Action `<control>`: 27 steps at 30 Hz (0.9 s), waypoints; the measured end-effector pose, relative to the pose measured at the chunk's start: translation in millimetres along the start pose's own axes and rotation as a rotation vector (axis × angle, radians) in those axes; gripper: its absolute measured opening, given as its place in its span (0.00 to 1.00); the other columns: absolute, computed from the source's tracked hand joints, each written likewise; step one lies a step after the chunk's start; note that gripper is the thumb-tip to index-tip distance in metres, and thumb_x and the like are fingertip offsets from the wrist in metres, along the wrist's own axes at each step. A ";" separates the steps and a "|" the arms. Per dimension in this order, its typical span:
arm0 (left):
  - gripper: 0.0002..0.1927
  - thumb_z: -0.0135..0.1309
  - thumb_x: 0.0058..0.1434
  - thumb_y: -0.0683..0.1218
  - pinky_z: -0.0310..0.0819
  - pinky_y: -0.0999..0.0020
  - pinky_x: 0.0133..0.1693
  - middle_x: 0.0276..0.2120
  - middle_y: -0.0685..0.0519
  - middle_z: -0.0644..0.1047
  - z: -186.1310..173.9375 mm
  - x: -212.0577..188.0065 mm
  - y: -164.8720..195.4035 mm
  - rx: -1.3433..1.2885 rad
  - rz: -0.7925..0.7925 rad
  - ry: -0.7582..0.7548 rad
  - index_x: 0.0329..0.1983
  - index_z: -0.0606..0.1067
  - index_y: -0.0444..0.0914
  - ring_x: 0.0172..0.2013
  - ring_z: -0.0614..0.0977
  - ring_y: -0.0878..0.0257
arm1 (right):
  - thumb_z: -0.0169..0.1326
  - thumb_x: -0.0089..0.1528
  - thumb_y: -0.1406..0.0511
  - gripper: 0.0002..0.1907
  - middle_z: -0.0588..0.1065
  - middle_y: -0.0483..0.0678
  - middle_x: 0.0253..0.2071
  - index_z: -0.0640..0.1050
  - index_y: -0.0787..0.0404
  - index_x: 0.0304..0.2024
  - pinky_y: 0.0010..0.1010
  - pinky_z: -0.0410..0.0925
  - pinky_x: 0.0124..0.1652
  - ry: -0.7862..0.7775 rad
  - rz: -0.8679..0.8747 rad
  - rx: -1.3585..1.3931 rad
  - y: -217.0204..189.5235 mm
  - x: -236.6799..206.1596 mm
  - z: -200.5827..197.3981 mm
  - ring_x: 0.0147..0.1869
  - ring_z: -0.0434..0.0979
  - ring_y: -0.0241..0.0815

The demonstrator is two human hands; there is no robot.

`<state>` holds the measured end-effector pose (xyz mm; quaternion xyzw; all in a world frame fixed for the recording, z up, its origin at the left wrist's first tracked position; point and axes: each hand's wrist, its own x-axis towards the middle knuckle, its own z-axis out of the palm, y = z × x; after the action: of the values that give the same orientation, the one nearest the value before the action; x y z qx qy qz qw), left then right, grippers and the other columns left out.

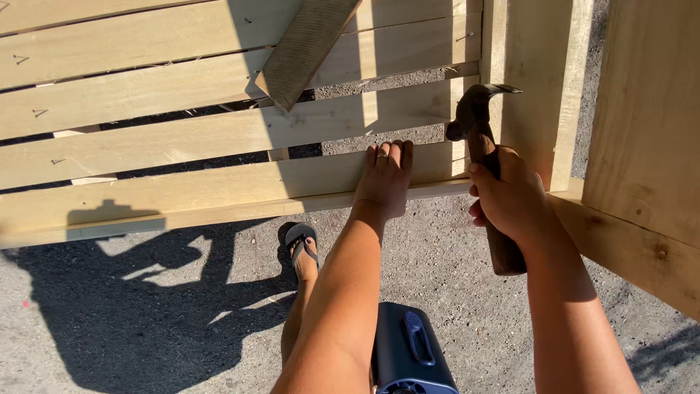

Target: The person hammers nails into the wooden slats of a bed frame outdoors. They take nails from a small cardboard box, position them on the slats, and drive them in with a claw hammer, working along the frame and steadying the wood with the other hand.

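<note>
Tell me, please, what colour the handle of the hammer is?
Dark brown wood, seen in the head view: the hammer is gripped by the right hand.

So the slat panel (219,138) runs across the top, with a loose board (302,47) lying tilted on its upper slats. Left hand (384,179) sits flat on the lowest slat (182,186), near its right end. Just right of it, the right hand (510,193) grips the hammer (481,146), head up by the post (536,80). Below the panel there's gravel (452,270), a foot in a sandal (300,248) left of the left forearm, and a case (408,350) between both arms at the bottom.
</note>
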<state>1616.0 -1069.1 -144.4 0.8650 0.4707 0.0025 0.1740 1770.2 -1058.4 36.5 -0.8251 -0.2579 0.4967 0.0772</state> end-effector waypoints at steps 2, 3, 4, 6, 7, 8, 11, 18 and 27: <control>0.44 0.58 0.47 0.43 0.56 0.49 0.66 0.56 0.39 0.69 -0.2 0.2 0.3 -0.021 0.006 -0.038 0.69 0.59 0.28 0.57 0.71 0.46 | 0.49 0.68 0.62 0.12 0.71 0.50 0.29 0.71 0.63 0.50 0.37 0.70 0.24 -0.029 0.054 -0.026 -2.4 11.3 0.6 0.23 0.72 0.41; 0.45 0.59 0.47 0.43 0.56 0.49 0.66 0.57 0.39 0.68 -1.5 0.3 0.0 -0.023 0.003 -0.048 0.69 0.58 0.29 0.57 0.71 0.46 | 0.48 0.69 0.62 0.12 0.72 0.50 0.29 0.71 0.62 0.50 0.37 0.70 0.24 -0.024 0.049 -0.067 -3.6 16.2 1.1 0.23 0.73 0.41; 0.46 0.60 0.47 0.44 0.56 0.48 0.66 0.57 0.38 0.68 -3.5 0.1 -0.3 -0.023 0.000 -0.057 0.70 0.58 0.29 0.58 0.71 0.46 | 0.48 0.69 0.61 0.13 0.72 0.50 0.29 0.70 0.62 0.51 0.37 0.71 0.24 -0.021 0.043 -0.107 -5.0 21.1 2.2 0.23 0.73 0.41; 0.50 0.64 0.45 0.48 0.56 0.47 0.66 0.58 0.38 0.67 -9.9 0.7 -1.8 -0.041 0.005 -0.072 0.70 0.56 0.29 0.59 0.70 0.45 | 0.47 0.69 0.61 0.13 0.72 0.51 0.29 0.71 0.62 0.50 0.37 0.71 0.25 -0.069 0.098 -0.145 -11.4 32.8 -3.6 0.24 0.73 0.41; 0.53 0.66 0.43 0.50 0.55 0.46 0.66 0.59 0.38 0.67 -13.8 0.6 -2.1 -0.062 0.004 -0.093 0.70 0.55 0.29 0.60 0.69 0.44 | 0.47 0.69 0.60 0.13 0.72 0.51 0.29 0.71 0.62 0.50 0.37 0.71 0.25 -0.101 0.134 -0.167 -13.3 36.8 -5.1 0.24 0.73 0.41; 0.56 0.68 0.41 0.52 0.55 0.45 0.66 0.60 0.38 0.66 -18.1 0.4 -1.8 -0.085 0.003 -0.113 0.69 0.54 0.29 0.60 0.69 0.43 | 0.47 0.69 0.60 0.13 0.71 0.52 0.29 0.69 0.63 0.50 0.38 0.71 0.24 -0.114 0.137 -0.191 -14.7 39.7 -5.9 0.24 0.72 0.42; 0.61 0.72 0.40 0.59 0.54 0.41 0.65 0.59 0.36 0.64 -29.4 5.0 6.6 -0.169 -0.052 -0.212 0.69 0.52 0.28 0.60 0.68 0.42 | 0.47 0.70 0.60 0.14 0.70 0.52 0.28 0.66 0.63 0.51 0.40 0.70 0.24 -0.125 0.147 -0.235 -14.8 43.4 -6.4 0.24 0.72 0.44; 0.56 0.70 0.40 0.55 0.60 0.46 0.67 0.56 0.43 0.66 -20.1 28.8 52.7 -0.152 -0.060 -0.008 0.68 0.57 0.29 0.59 0.70 0.48 | 0.47 0.69 0.60 0.14 0.70 0.52 0.29 0.66 0.64 0.50 0.39 0.71 0.24 -0.091 0.167 -0.225 -8.4 39.5 -2.7 0.25 0.72 0.43; 0.49 0.68 0.34 0.48 0.65 0.52 0.60 0.52 0.47 0.67 -4.2 28.2 47.0 -0.320 -0.074 0.066 0.63 0.65 0.33 0.54 0.70 0.51 | 0.48 0.69 0.61 0.11 0.69 0.48 0.24 0.67 0.62 0.47 0.34 0.67 0.21 0.060 0.017 -0.021 25.2 7.6 11.4 0.20 0.69 0.38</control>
<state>1669.2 -1068.1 -130.7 0.8078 0.5013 0.0995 0.2938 1772.0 -1077.5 15.3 -0.8426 -0.2536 0.4695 0.0719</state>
